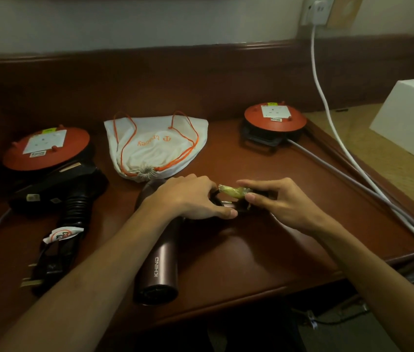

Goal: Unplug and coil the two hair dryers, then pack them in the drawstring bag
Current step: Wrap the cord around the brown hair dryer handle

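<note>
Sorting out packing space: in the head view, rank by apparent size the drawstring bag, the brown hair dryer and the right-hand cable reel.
1. drawstring bag
2. brown hair dryer, near the camera, so its rank against the bag is unsure
3. right-hand cable reel

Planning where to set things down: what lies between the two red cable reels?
In the head view, the white drawstring bag lies between the left reel and right reel, mouth cinched.

We read "KHIND" in pale letters on the brown dryer (159, 265). The bag (155, 146) bears orange lettering, upside down and unclear to us. The reel (46, 148) labels are too small.
</note>
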The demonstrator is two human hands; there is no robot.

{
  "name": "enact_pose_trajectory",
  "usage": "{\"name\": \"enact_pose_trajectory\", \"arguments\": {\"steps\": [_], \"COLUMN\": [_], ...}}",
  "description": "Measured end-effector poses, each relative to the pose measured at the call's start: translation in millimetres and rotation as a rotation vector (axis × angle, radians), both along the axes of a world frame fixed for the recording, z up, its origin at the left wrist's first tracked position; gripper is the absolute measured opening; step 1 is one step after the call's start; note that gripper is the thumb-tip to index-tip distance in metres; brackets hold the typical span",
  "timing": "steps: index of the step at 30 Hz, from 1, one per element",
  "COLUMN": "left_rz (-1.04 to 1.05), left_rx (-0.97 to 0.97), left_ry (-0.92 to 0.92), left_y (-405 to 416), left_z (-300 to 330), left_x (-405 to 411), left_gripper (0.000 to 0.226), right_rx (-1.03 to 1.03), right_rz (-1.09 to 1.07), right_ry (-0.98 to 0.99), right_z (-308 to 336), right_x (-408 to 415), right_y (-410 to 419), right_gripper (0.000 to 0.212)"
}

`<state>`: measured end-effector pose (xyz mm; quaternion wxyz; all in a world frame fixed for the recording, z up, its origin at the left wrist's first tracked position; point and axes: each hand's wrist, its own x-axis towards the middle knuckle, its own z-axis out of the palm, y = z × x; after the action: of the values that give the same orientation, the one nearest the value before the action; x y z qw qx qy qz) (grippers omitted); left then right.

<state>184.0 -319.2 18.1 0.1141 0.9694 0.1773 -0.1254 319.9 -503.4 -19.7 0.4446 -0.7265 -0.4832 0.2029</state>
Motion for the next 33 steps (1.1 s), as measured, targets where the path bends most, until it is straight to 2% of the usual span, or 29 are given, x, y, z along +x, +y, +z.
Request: {"name": "enact_pose_trajectory", "arguments": {"steps": [3,7,12,17,24,29,33], "left_rz": [-0.026,-0.057,-0.112,-0.109,-0.090,-0.090,-0.092], "left_rx": [0.038,0.112,0.218,0.220,0.173,0.181,0.194], "left_ry": [-0.023,-0.044,-0.081,-0.066,-0.063,-0.071,-0.091], "left_y": [-1.5,-3.4,-9.1,-9.7,-6.5,-6.8,-8.9], "left_z": [-1.8,-4.7,-6.6,-8.6,-9.9,-12.8,-13.0], "left_x": [-2.0,-4.2,-7.3,-6.1,-2.5,0.0,3.3], "left_gripper": [0.060,0.066,0.060,0.062,0.062,0.066,0.065], "right_rx": [0.057,0.115,0.142,0.223,0.328,0.342,0.319], "right_rz": [-0.052,-0.110,-0.126,-0.192,-0.239,-0.271,-0.238], "right_ry": [-0.022,-0.030,-0.067,-0.075,0.100,0.121,0.375], "right_z": [-4.8,-12.1,-17.6,-19.3,-26.0,-29.9,-27.5], "right_x": [-0.8,-5.8,-13.6,-12.4,-16.3,-15.3,-13.6], "right_y": [-0.6,0.0,-6.3,0.1,6.5,8.6,3.1], "right_gripper": [0.033,0.030,0.032,0.025,0.017,0.019,0.027]}}
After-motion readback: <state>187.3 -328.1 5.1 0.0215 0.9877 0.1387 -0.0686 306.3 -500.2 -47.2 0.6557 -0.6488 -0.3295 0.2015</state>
